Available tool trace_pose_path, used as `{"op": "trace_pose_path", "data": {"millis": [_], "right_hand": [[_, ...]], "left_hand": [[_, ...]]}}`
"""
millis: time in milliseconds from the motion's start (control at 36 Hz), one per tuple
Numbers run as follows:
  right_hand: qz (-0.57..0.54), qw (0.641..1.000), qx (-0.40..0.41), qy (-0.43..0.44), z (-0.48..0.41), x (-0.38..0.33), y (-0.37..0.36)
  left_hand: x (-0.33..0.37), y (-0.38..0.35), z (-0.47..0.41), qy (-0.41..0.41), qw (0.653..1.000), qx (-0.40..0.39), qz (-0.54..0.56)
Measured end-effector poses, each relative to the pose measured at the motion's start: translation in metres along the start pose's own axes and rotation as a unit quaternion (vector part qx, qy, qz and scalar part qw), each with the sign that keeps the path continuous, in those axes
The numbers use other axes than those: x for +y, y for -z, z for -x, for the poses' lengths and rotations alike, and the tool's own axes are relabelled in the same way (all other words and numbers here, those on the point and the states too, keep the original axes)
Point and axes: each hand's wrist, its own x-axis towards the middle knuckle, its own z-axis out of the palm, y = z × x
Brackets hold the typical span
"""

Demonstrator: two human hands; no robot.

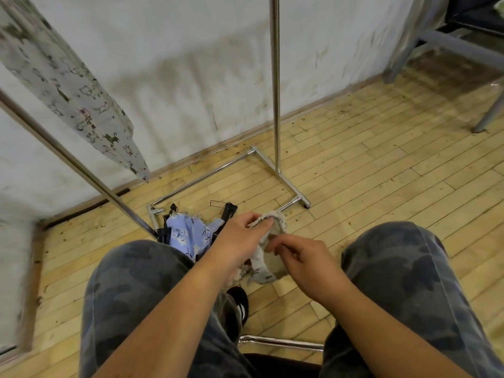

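I sit with both knees apart and hold a small grey fleecy garment (268, 261) between them, above the floor. My left hand (242, 236) pinches its upper fuzzy edge between thumb and fingers. My right hand (302, 257) grips the cloth's right side with curled fingers. A blue flowered garment (188, 233) lies on the floor past my left knee, over black hangers (227, 212).
A chrome clothes rack (275, 105) stands ahead on the wooden floor, its base rails (207, 173) near the wall. A printed white cloth (81, 99) hangs at the left. Grey frame legs (488, 113) stand at the far right. A chrome bar (281, 342) runs under my seat.
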Motion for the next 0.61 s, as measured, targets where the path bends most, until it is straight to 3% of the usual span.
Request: {"op": "trace_pose_path", "data": {"millis": [250,472,611], "right_hand": [[0.190,0.981,0.041,0.007,-0.005,0.005,0.008],[0.357,0.929,-0.099,0.010,-0.027,0.007,0.044],[0.381,0.919,-0.095,-0.026,-0.049,0.004,0.055]], "left_hand": [[-0.006,0.016,-0.001,-0.038,0.998,0.033,-0.047],[-0.016,0.048,-0.006,-0.100,0.971,0.072,-0.206],[-0.024,0.047,-0.012,-0.116,0.949,0.073,-0.284]]}}
